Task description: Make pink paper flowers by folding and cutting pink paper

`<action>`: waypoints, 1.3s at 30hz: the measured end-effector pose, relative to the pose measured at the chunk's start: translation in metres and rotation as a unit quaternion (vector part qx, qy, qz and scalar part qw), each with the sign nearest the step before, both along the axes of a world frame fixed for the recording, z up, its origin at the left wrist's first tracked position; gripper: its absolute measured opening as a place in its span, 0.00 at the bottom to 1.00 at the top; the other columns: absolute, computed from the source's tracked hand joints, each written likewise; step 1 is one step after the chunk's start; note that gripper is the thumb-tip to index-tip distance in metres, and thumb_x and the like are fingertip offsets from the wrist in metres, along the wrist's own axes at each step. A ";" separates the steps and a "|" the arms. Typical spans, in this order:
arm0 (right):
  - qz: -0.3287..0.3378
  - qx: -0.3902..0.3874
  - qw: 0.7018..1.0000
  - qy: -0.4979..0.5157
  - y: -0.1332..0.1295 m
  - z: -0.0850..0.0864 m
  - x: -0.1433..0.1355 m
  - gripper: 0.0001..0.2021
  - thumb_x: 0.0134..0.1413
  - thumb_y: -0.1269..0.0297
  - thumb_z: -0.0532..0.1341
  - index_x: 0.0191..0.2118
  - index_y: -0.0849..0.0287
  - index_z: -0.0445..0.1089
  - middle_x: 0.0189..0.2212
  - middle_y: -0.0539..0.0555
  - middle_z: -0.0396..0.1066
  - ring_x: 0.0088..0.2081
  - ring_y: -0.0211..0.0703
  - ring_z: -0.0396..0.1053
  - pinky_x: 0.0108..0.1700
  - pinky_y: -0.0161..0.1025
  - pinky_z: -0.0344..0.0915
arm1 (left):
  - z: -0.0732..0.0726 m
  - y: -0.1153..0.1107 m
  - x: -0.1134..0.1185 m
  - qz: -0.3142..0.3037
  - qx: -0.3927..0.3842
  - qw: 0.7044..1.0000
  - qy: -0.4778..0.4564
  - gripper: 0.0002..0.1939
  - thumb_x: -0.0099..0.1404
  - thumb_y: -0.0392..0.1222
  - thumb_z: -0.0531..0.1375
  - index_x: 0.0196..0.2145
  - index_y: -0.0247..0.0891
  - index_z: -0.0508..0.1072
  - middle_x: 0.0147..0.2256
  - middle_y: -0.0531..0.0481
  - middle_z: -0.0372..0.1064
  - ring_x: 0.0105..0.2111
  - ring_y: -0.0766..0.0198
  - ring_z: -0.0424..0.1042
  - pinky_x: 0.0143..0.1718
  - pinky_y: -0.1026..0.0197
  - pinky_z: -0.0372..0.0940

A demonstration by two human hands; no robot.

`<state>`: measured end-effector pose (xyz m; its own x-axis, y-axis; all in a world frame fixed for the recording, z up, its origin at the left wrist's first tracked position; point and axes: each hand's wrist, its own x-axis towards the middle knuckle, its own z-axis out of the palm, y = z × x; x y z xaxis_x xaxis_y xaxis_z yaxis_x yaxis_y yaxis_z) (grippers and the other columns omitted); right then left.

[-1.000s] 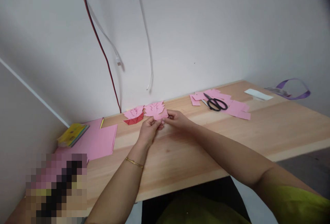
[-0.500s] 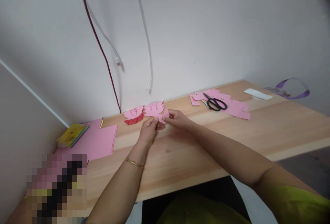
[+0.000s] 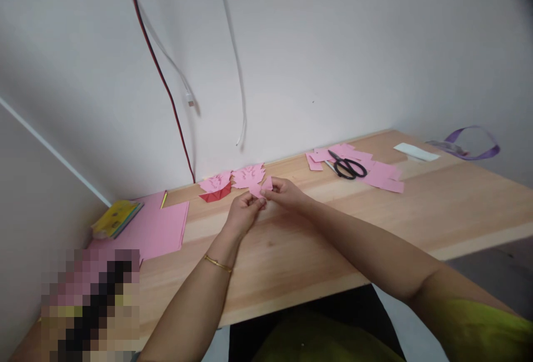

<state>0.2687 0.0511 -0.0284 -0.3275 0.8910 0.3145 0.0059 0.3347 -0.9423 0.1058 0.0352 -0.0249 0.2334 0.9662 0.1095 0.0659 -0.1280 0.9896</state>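
Observation:
A small piece of pink paper [image 3: 267,185], seemingly folded, is held up just above the wooden table [image 3: 291,251]. My right hand [image 3: 288,194] pinches its right side between thumb and fingers. My left hand [image 3: 245,213] is closed at its lower edge, thumb and fingertips meeting there; the fingers hide part of the paper. Just behind the hands lie two pink paper cut-outs with jagged edges, a right one [image 3: 249,176] and a left one [image 3: 214,182]. A red folded paper piece [image 3: 215,193] rests in front of the left cut-out.
Black-handled scissors [image 3: 350,169] lie on pink paper scraps [image 3: 381,176] to the right. A white strip [image 3: 416,152] is farther right. Larger pink sheets [image 3: 160,234] and a yellow packet [image 3: 115,219] lie left. Cables [image 3: 169,92] hang along the wall.
My left hand's fingers have shifted slightly right and down along the pink paper, and the thumb is now nearer the right hand. The right hand stays nearly still.

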 end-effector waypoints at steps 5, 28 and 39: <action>-0.007 -0.009 1.000 0.004 -0.001 0.001 0.001 0.11 0.50 0.57 0.62 0.31 0.62 0.68 0.27 0.50 0.70 0.30 0.38 0.67 0.34 0.35 0.63 | 0.002 -0.001 0.001 0.005 -0.014 1.000 -0.002 0.10 0.52 0.43 0.65 0.23 0.34 0.72 0.22 0.52 0.69 0.23 0.68 0.65 0.29 0.65 0.59; 0.000 0.010 1.000 -0.024 0.003 -0.005 -0.002 0.13 0.50 0.57 0.62 0.37 0.62 0.70 0.30 0.51 0.71 0.30 0.38 0.68 0.34 0.35 0.64 | -0.010 0.007 0.000 0.047 -0.037 0.995 -0.080 0.13 0.51 0.46 0.67 0.27 0.35 0.68 0.23 0.53 0.68 0.24 0.69 0.67 0.30 0.65 0.63; -0.045 0.052 0.994 -0.087 0.000 0.001 0.002 0.12 0.55 0.56 0.58 0.29 0.60 0.66 0.24 0.48 0.66 0.27 0.35 0.62 0.31 0.32 0.58 | -0.007 0.008 0.000 0.067 -0.040 0.990 -0.121 0.13 0.49 0.45 0.67 0.28 0.35 0.71 0.25 0.52 0.70 0.25 0.69 0.68 0.31 0.64 0.65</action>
